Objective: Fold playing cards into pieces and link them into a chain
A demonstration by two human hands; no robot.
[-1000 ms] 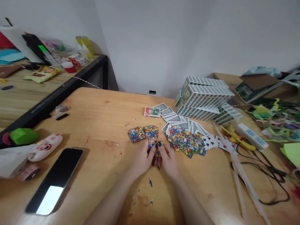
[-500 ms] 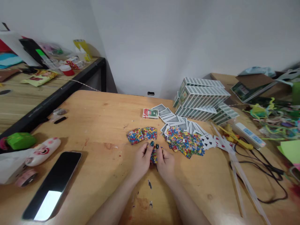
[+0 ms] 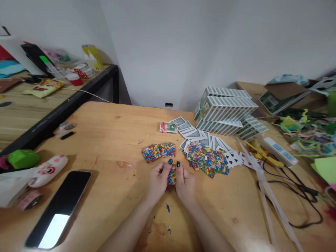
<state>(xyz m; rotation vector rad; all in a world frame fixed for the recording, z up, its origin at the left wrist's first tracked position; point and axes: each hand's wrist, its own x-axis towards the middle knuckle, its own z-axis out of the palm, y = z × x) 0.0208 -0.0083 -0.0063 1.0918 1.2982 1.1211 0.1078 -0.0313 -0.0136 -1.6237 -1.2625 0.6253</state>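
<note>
Through the head camera I see both hands closed on one thing: the left hand (image 3: pixel 158 180) and the right hand (image 3: pixel 186 182) grip a small bright-patterned bundle (image 3: pixel 172 175) between them, thumbs laid along its two sides, while I cannot tell how most of the fingers sit underneath. The bundle, which I take for little cards, is on the near side of the red-and-green card box (image 3: pixel 168 127), well apart from it and almost straight in line. I expect it to be very light and flat, stiff yet springy, and probably slick on its faces, so layers could slip over one another if I press unevenly; how many there are I cannot make out. I judge the side edges the best hold, with thumbs on top and fingers supporting below, squeezing gently, since corners would crease before anything broke. Two matching stacks (image 3: pixel 151 153) lie nearer than the card box, one of them off to its left; a matching loose pile (image 3: pixel 207 159) lies nearer and to its right, and grey-backed cards (image 3: pixel 193 133) spread from its right side
</note>
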